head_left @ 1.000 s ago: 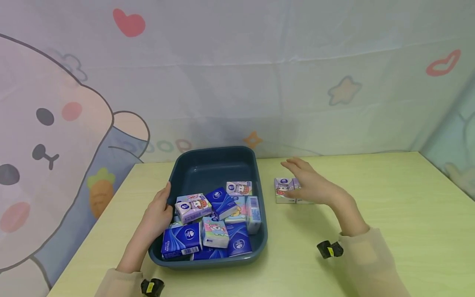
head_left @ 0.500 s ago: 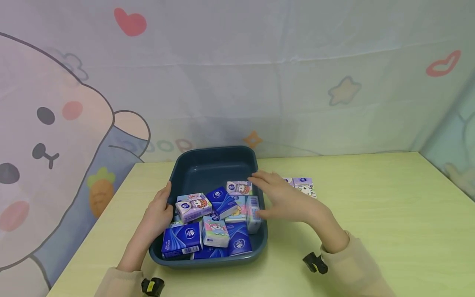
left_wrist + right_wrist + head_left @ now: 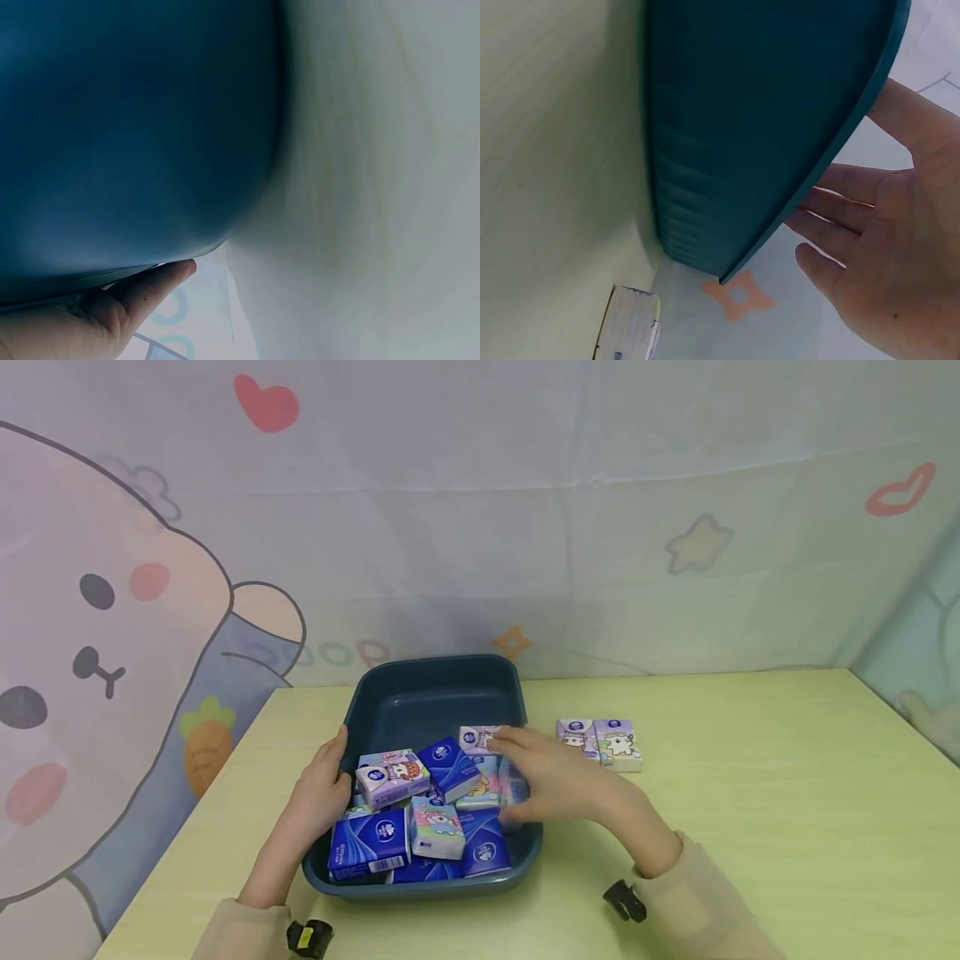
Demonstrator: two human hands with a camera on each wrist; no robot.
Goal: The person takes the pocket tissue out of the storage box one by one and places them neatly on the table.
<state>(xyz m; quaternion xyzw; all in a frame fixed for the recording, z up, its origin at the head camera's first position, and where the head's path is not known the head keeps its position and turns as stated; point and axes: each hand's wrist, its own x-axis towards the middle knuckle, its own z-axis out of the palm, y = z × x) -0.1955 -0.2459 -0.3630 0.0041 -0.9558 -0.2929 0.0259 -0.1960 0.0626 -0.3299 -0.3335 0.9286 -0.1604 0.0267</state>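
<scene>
A dark teal plastic bin [image 3: 420, 710] holds several small tissue packs, some plain blue [image 3: 375, 843], others with cartoon prints [image 3: 437, 828]. My left hand [image 3: 318, 793] grips the bin's left rim; the left wrist view shows a finger along the outside, under the rim. Over the right rim reaches my right hand [image 3: 562, 777], thumb and fingers spread apart above an upright pack [image 3: 512, 785], which they partly hide. The right wrist view shows the same hand [image 3: 907, 232] behind the rim, its fingertips hidden by the bin wall.
Two cartoon tissue packs [image 3: 576, 739] lie side by side on the pale wooden table [image 3: 750, 793], right of the bin. A printed cloth [image 3: 480, 527] hangs behind the table's back edge.
My right hand has moved left, from above the two packs on the table to over the bin's right rim. The left hand stays at the left rim.
</scene>
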